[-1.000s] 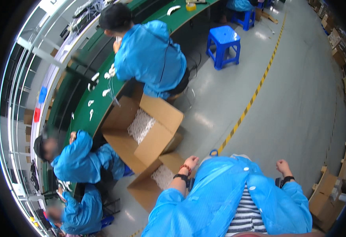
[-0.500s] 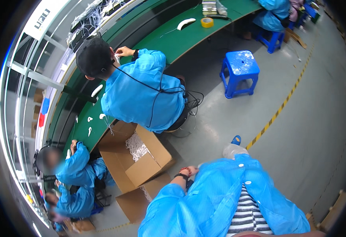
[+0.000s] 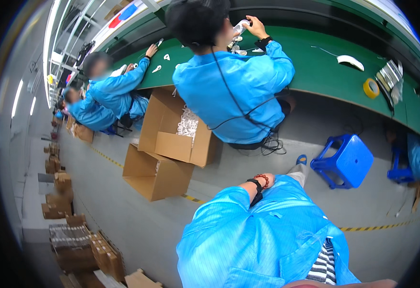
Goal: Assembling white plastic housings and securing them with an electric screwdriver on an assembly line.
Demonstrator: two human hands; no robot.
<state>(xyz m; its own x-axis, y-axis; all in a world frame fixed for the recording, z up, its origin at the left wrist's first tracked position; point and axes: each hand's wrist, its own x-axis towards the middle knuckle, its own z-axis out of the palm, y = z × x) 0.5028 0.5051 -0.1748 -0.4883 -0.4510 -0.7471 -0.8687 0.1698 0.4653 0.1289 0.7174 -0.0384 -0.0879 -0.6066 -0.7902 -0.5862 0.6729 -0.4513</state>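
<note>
My left hand (image 3: pixel 266 180) hangs low against the front of my blue coat (image 3: pixel 248 235), a red bead bracelet and a black wristband on its wrist. The coat hides most of its fingers, so whether they grip anything does not show. My right hand is out of view. Ahead and left of my left hand stand two open cardboard boxes; the farther box (image 3: pixel 174 146) holds a heap of small white parts (image 3: pixel 187 122), and the nearer box (image 3: pixel 171 177) adjoins it. Ahead, a seated co-worker (image 3: pixel 229 96) in blue holds up a white piece (image 3: pixel 240 27) at the bench.
A long green bench (image 3: pixel 310 72) carries a yellow tape roll (image 3: pixel 371 88) and a curved white part (image 3: pixel 350 62). A blue stool (image 3: pixel 346 161) stands to the right. More co-workers (image 3: pixel 119 91) sit at left. Stacked cartons (image 3: pixel 75 245) line the lower left; striped floor tape (image 3: pixel 378 226) runs behind.
My view has swung round, so the bench, boxes and stool appear shifted right. The stacked cartons have come into sight. A co-worker at left now stretches an arm over the bench.
</note>
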